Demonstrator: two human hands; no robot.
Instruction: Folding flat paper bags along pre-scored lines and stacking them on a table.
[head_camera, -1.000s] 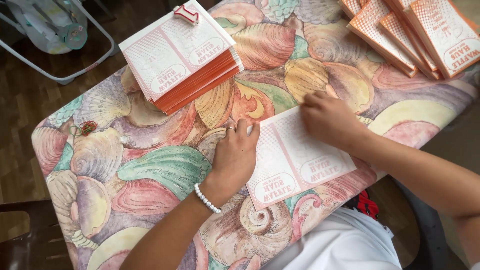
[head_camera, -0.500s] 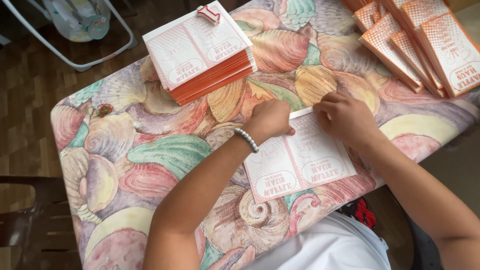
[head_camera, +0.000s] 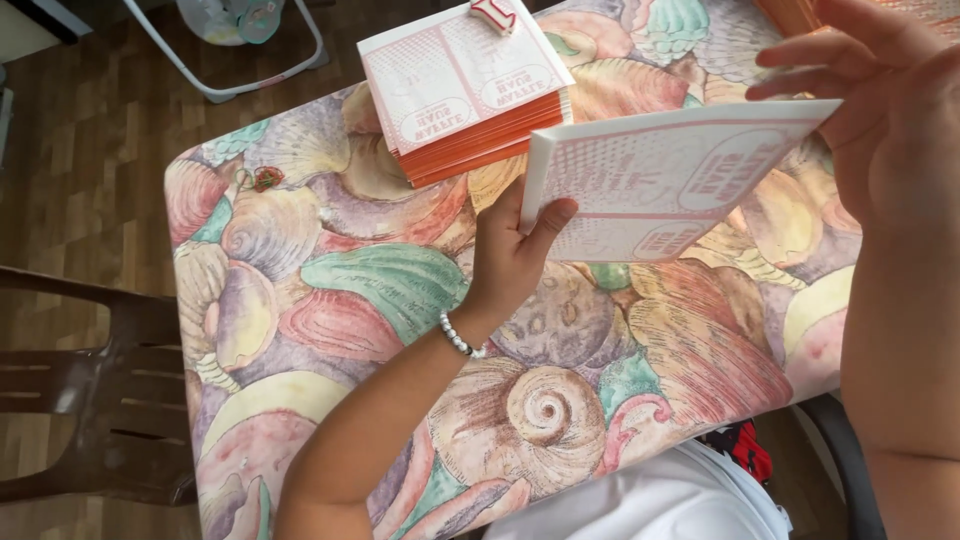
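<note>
A flat white and orange printed cardboard sheet (head_camera: 660, 180) is lifted off the table and tilted toward me. My left hand (head_camera: 515, 255), with a bead bracelet at the wrist, grips its left edge, thumb on the upper face. My right hand (head_camera: 880, 110) holds its right end, fingers spread above it. Underneath lies the table (head_camera: 330, 290), covered in a seashell-patterned cloth.
A stack of the same printed sheets (head_camera: 465, 95) sits at the table's far side with a small red and white object (head_camera: 495, 12) on top. A brown plastic chair (head_camera: 90, 390) stands at the left. A white-framed stand (head_camera: 235, 50) is on the wood floor beyond.
The sheet lay flat on the table under both hands; now both hands have lifted it up toward me. The view has shifted closer and to the right.
</note>
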